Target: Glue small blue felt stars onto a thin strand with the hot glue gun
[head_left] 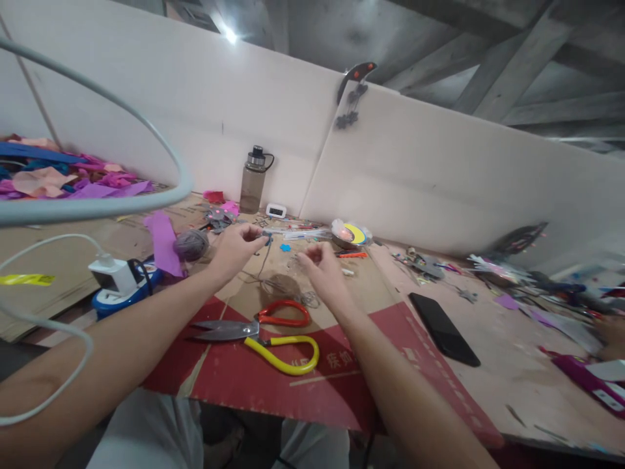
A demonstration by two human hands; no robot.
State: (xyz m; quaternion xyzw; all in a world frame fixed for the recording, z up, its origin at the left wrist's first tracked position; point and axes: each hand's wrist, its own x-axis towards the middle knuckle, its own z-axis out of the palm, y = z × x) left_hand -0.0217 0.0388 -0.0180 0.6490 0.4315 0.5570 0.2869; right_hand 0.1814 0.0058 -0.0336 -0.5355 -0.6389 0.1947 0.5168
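My left hand [239, 246] is closed in a pinch on a small dark blue piece [268, 239], from which grey yarn [262, 264] trails down to the work surface. A short way to the right, my right hand [319, 264] has its thumb and fingertips pressed together; anything between them is too small to make out. A blue flower-shaped piece [285, 247] lies between and behind the hands. Loose yarn [308, 299] is tangled below them. Nearer to me are scissors [258, 332] with one red and one yellow handle. A grey yarn ball [192, 245] rests beside my left wrist.
A red-and-tan cardboard sheet [234, 378] covers the table in front of me. A black phone [443, 329] lies to the right. Behind stand a bottle [252, 182] and a bowl [350, 236]. A power strip with a charger [114, 277] and a looping cable are at left.
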